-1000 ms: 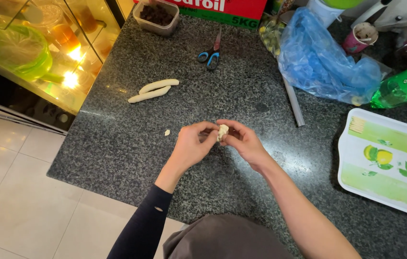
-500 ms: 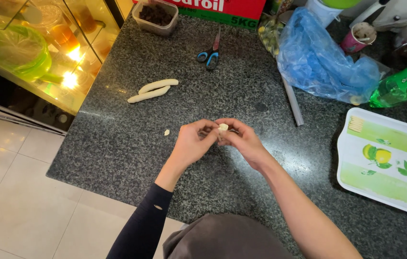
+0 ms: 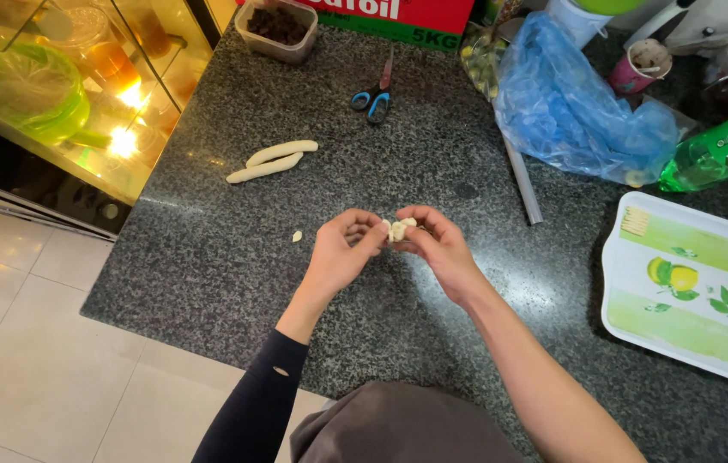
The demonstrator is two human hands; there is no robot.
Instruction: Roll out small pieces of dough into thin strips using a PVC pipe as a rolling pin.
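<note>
The left hand (image 3: 342, 251) and right hand (image 3: 434, 244) are together pinching a small dough piece (image 3: 398, 229) above the granite counter (image 3: 209, 257) (two dough rolls (image 3: 271, 161) are lying well apart)

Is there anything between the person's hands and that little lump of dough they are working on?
Nothing visible is in the way. The left hand and the right hand both pinch the small dough piece directly with their fingertips, above the dark stone counter. The two dough rolls lie apart, off to the left.
</note>
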